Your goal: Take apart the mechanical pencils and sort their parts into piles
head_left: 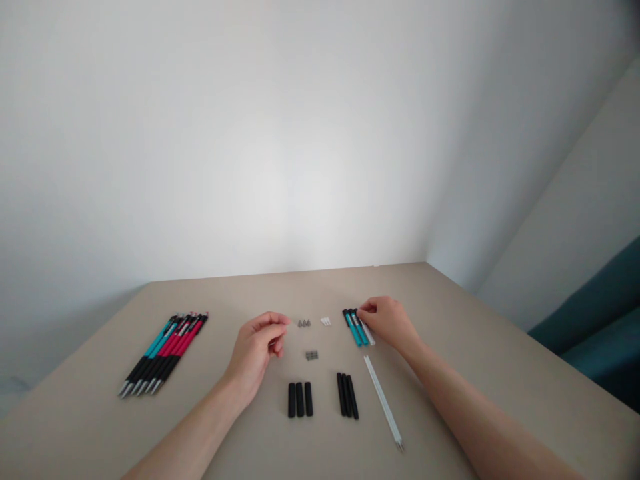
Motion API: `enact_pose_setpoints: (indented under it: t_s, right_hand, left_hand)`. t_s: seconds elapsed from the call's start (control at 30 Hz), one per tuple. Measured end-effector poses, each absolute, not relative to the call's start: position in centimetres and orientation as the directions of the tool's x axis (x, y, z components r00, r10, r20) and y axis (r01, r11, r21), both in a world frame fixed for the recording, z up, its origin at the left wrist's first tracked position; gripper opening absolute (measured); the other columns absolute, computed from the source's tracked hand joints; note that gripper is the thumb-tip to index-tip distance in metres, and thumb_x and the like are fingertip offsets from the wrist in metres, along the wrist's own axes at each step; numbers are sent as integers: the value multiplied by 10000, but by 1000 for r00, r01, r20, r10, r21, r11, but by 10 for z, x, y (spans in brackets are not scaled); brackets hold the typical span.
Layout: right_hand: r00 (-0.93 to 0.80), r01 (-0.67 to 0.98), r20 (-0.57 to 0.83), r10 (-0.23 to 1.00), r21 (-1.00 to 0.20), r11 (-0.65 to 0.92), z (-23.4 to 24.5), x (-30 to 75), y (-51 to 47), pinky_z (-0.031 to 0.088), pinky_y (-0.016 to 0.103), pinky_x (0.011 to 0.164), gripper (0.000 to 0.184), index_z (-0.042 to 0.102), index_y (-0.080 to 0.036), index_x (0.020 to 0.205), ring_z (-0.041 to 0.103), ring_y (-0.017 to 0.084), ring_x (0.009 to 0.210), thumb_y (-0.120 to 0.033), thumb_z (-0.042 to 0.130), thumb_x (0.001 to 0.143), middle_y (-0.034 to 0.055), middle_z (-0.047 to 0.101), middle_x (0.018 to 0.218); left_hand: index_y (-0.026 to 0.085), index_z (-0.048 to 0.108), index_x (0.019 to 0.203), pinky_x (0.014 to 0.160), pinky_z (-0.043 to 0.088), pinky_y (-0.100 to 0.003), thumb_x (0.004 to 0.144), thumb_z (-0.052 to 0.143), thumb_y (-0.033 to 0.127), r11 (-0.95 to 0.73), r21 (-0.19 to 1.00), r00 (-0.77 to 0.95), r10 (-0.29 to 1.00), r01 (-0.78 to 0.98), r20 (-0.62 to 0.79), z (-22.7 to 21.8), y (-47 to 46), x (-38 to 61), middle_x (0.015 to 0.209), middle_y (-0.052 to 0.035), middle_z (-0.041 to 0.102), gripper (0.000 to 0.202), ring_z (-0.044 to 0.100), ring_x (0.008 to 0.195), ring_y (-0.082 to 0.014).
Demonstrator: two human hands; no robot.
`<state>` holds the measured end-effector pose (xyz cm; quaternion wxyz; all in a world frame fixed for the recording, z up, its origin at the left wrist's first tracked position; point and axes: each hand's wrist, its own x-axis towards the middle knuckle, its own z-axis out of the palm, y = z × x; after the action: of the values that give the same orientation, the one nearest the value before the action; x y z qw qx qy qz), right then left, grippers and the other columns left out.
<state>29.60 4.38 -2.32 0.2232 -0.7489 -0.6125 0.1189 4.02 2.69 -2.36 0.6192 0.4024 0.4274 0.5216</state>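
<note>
Right of frame centre, at the teal pen barrels (354, 332)

Poised with right hand (391, 325) at black upper ends of these barrels on the counter (443, 300), fingers over the top of a white barrel (369, 336); cannot tell clamping from light touch. Near frame centre, left hand (251, 353) with thumb and forefinger tips close together, just beside small grey cones (304, 324); cannot tell contact or grip there. Below the cones, small grey cylinders (312, 355); lower centre, black sleeves (300, 399), thin black tubes (343, 395) and white refills (384, 403); at left, whole pens (166, 352) side by side
</note>
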Motion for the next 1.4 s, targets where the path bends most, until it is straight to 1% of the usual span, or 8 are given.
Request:
enact_pose_setpoints:
  t_s: [0.17, 0.3, 0.4, 0.5, 0.63, 1.0, 1.23, 1.4]
  right_hand:
    - [248, 865, 128, 960, -475, -160, -22, 296, 43, 405, 259, 613, 211, 745, -195, 725, 646, 210, 724, -311, 570, 746, 71, 725, 747]
    - [272, 869, 185, 944, -468, -159, -17, 293, 41, 387, 271, 607, 252, 733, -186, 721, 637, 219, 722, -331, 534, 776, 81, 722, 751]
    - [270, 870, 214, 939, -472, -142, -15, 291, 39, 379, 265, 605, 246, 725, -190, 704, 632, 207, 699, -313, 526, 780, 70, 717, 728]
    - [261, 869, 236, 936, -479, -122, -15, 289, 38, 375, 259, 600, 241, 719, -190, 683, 629, 197, 681, -294, 524, 778, 67, 713, 710]
    - [261, 864, 250, 933, -492, -109, -14, 286, 36, 374, 253, 590, 242, 716, -188, 670, 629, 191, 672, -283, 521, 777, 68, 714, 710]
    - [266, 858, 272, 925, -504, -98, -14, 287, 36, 368, 247, 590, 237, 704, -185, 651, 634, 184, 664, -263, 514, 768, 65, 707, 675]
    - [279, 853, 273, 921, -511, -107, -13, 286, 35, 370, 238, 588, 239, 710, -187, 668, 631, 176, 656, -270, 511, 771, 60, 705, 671]
    - [265, 856, 319, 910, -512, -70, -13, 286, 34, 365, 236, 585, 250, 703, -184, 660, 623, 173, 640, -275, 502, 777, 54, 699, 659]
  left_hand:
    - [139, 627, 707, 434, 335, -214, 639, 618, 223, 93, 974, 99, 992, -208, -74, -27, 28, 39, 461, 59, 436, 109, 371, 434, -81]
    - [164, 630, 740, 519, 397, -263, 718, 521, 253, -90, 947, 36, 996, 309, 83, -26, 31, 32, 524, 22, 505, 143, 459, 496, -134]
    - [152, 651, 831, 754, 436, -355, 726, 472, 196, -244, 581, 28, 934, 777, 355, -22, 35, 22, 795, -79, 615, 213, 556, 770, -221]
    - [122, 633, 1045, 821, 402, -449, 732, 499, 251, -19, 241, -78, 919, 970, 387, -19, 39, 12, 1027, -190, 566, 365, 503, 996, -343]
    - [107, 591, 1133, 784, 394, -496, 762, 483, 389, 209, 108, -231, 935, 972, 270, -20, 42, 6, 1168, -265, 464, 478, 418, 1110, -428]
    - [126, 613, 1058, 771, 356, -578, 796, 397, 475, 266, 96, -279, 944, 959, 176, -19, 46, 3, 1154, -262, 454, 487, 370, 1129, -433]
    - [148, 623, 1063, 748, 416, -498, 787, 431, 250, 265, 26, -264, 940, 964, 218, -16, 48, -8, 1101, -226, 492, 351, 459, 1066, -395]
    - [108, 608, 1075, 711, 455, -394, 763, 444, 112, 124, -42, -114, 976, 991, 187, -21, 52, -16, 937, -187, 579, 353, 567, 924, -333]
